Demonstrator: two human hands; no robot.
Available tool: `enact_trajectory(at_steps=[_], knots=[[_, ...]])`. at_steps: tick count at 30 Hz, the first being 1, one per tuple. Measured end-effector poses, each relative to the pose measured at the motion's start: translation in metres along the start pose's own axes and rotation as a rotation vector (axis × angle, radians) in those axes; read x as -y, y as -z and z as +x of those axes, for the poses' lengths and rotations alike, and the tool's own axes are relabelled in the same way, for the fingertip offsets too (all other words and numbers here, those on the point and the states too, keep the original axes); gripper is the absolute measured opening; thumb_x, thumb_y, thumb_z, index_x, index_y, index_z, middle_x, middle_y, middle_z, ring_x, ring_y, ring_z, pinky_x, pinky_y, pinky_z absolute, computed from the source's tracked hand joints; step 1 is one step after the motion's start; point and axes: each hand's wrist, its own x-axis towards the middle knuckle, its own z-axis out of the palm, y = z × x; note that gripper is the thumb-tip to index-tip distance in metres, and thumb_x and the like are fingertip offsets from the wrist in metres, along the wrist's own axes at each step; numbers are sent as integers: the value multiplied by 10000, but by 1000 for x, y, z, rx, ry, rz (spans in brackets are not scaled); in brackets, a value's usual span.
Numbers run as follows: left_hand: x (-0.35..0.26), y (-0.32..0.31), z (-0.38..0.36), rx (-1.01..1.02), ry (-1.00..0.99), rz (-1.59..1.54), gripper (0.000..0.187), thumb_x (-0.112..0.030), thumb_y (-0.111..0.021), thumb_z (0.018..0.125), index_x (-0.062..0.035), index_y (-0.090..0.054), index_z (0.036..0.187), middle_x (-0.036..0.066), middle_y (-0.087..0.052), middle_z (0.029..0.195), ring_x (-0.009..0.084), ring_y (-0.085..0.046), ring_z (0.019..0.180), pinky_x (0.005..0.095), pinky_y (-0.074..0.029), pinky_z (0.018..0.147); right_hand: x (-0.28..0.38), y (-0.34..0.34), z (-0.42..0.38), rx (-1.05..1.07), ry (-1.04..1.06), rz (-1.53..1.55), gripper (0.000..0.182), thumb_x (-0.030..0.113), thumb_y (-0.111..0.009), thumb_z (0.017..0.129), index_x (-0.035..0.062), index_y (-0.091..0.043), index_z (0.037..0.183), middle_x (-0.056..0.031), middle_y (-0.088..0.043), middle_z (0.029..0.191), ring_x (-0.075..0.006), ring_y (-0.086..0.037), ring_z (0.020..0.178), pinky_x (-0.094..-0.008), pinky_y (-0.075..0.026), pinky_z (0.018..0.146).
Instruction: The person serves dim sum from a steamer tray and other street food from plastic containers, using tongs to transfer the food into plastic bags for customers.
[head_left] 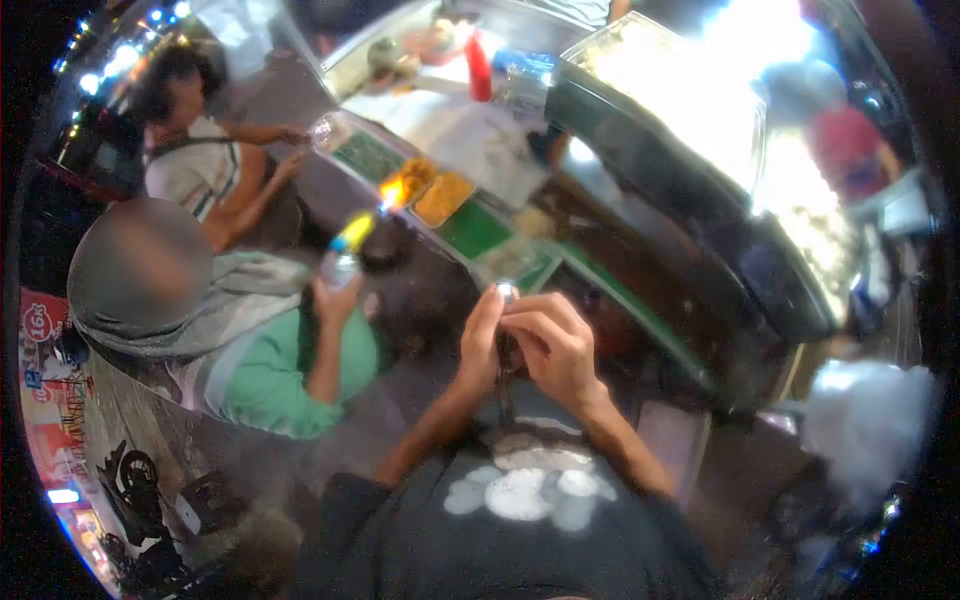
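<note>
In front of my dark shirt, both of my hands are raised close together. My left hand (482, 335) is closed, with its fingertips pinching a small shiny whitish object (505, 291). My right hand (555, 345) is closed too, its bent fingers meeting at the same small object from the right. Blur and the fingers hide what kind of object it is. Just beyond my fingertips lies the edge of a counter with a green tray section (478, 232).
Orange food (443, 199) fills a tray section on the counter. A red squeeze bottle (479, 68) stands farther back. At left, a person in a green sleeve (290, 370) holds a clear container (341, 270) with a yellow top. A lit glass case (670, 90) stands at right.
</note>
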Motion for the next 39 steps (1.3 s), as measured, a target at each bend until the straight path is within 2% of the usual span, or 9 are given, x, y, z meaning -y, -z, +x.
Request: enact_trajectory(at_steps=[5, 12, 15, 21, 25, 29, 31, 35, 39], knots=[[10, -4, -6, 6, 79, -107, 278, -295, -420, 1055, -65, -576, 1064, 19, -580, 942, 110, -562, 852, 264, -478, 741, 1, 7, -9, -24, -126, 68, 208, -5, -732, 765, 37, -688, 964, -129, -628, 995, -298, -646, 873, -355, -532, 745], [19, -15, -7, -86, 45, 117, 327, -321, -394, 1053, -54, -581, 1066, 50, -608, 907, 125, -599, 817, 267, -504, 713, -11, 15, -20, 33, -287, 85, 212, 7, -746, 747, 30, -667, 942, -133, -605, 995, -312, -627, 903, -377, -521, 773], [34, -11, -7, -103, 181, -59, 329, -325, -399, 1048, -58, -589, 1063, 54, -611, 891, 129, -597, 775, 263, -497, 649, -18, 21, -25, 90, -243, 58, 205, 5, -738, 750, 29, -662, 938, -132, -600, 991, -319, -626, 889, -382, -523, 768], [43, -14, -9, -221, 306, -43, 322, -347, -433, 1034, -80, -612, 1030, 53, -618, 871, 130, -585, 700, 257, -469, 558, -25, 29, -31, 188, -371, 109, 176, -30, -712, 752, 16, -659, 914, -133, -580, 983, -307, -627, 864, -374, -537, 744], [50, 5, -5, -262, 525, -134, 316, -403, -494, 1000, -118, -629, 999, 30, -618, 788, 118, -581, 608, 258, -465, 476, -28, 33, -39, 229, -397, 193, 176, -47, -693, 756, 18, -671, 918, -132, -570, 1003, -287, -632, 877, -359, -550, 734], [82, 32, -7, -231, 615, -121, 288, -404, -542, 975, -128, -621, 956, -9, -588, 695, 107, -552, 545, 256, -444, 452, -46, 30, -69, 364, -383, 257, 256, -93, -632, 735, 46, -706, 938, -119, -557, 1013, -286, -621, 914, -359, -556, 735], [88, 30, -15, -278, 676, 18, 269, -394, -551, 973, -133, -618, 979, -8, -586, 695, 110, -538, 516, 265, -446, 453, -52, 35, -78, 413, -159, 122, 294, -94, -635, 686, 61, -713, 923, -118, -556, 1004, -294, -611, 943, -368, -553, 747], [86, 25, -23, -292, 709, -118, 298, -383, -572, 966, -88, -600, 931, 46, -591, 718, 116, -515, 488, 241, -364, 369, -61, 42, -87, 359, -184, 24, 322, -74, -615, 698, 87, -706, 961, -117, -575, 1030, -290, -625, 919, -374, -559, 744], [80, 3, -26, -378, 736, -9, 300, -394, -502, 1006, -107, -577, 958, 17, -546, 679, 88, -453, 459, 205, -327, 325, -62, 50, -96, 290, -181, 14, 336, -70, -621, 748, 80, -690, 1041, -123, -577, 1022, -263, -643, 892, -337, -564, 701]])
